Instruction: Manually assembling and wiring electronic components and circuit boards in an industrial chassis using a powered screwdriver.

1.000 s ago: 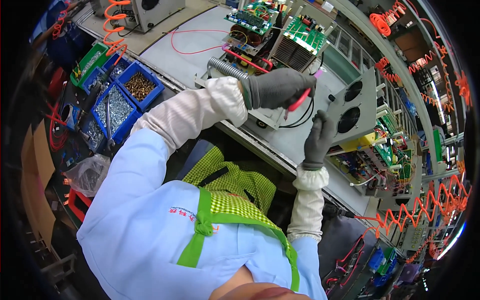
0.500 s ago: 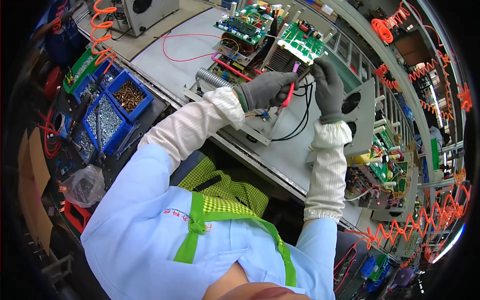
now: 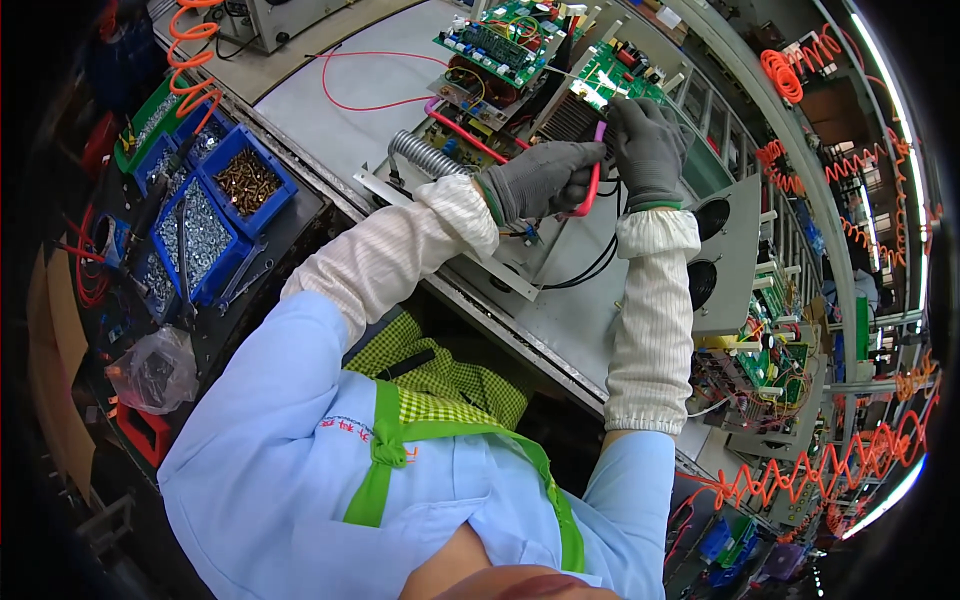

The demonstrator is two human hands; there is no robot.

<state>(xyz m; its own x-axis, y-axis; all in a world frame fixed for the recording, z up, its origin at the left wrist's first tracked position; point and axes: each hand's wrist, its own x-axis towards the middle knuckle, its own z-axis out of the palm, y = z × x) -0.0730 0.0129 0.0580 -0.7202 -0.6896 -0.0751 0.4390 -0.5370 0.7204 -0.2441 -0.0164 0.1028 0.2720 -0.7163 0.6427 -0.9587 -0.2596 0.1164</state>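
In grey gloves, both my hands work over an opened electrical unit on the bench. My left hand (image 3: 540,180) is closed around a thick red cable (image 3: 590,195), whose purple-sleeved end (image 3: 600,131) points up beside the fingers. Close by on the right, my right hand (image 3: 648,150) has its fingers bent down at the edge of a green circuit board (image 3: 612,75); what they pinch is hidden. Below that board sits a finned heat sink (image 3: 565,118). Another circuit board (image 3: 495,50) stands to its left, above a copper-coloured coil.
Blue bins of screws (image 3: 245,183) stand at the left, with tools lying across them. A ribbed grey hose (image 3: 420,152) lies left of my left hand. A panel with two round fans (image 3: 730,255) stands right of my right forearm. Orange coiled air hoses (image 3: 195,50) hang around.
My right hand has moved slightly left and up, its fingers now bent down by the board edge. The red cable's end stands more upright in my left hand.
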